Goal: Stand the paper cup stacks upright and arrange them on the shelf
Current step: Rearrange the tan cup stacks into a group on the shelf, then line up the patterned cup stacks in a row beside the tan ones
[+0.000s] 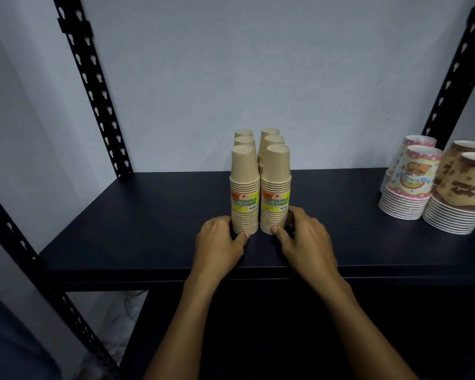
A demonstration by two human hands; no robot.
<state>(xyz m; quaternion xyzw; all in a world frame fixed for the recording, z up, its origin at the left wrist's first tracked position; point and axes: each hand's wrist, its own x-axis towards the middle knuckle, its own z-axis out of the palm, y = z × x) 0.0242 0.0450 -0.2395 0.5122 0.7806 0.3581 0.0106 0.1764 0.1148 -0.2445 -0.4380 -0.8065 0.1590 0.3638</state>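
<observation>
Several tan paper cup stacks stand upright, mouths down, in two rows on the dark shelf (121, 215). The front left stack (245, 174) and front right stack (276, 174) carry yellow "Disposable Tableware" labels. Behind them more tan stacks (270, 135) show only their tops. My left hand (217, 242) cups the base of the front left stack, thumb at its front. My right hand (305, 237) cups the base of the front right stack, thumb touching its lower rim.
At the shelf's right end stand pink patterned cup stacks (412, 182) and brown patterned cup stacks (461, 193). Black perforated uprights (93, 86) frame the shelf against a pale wall. The shelf's front edge runs just under my wrists.
</observation>
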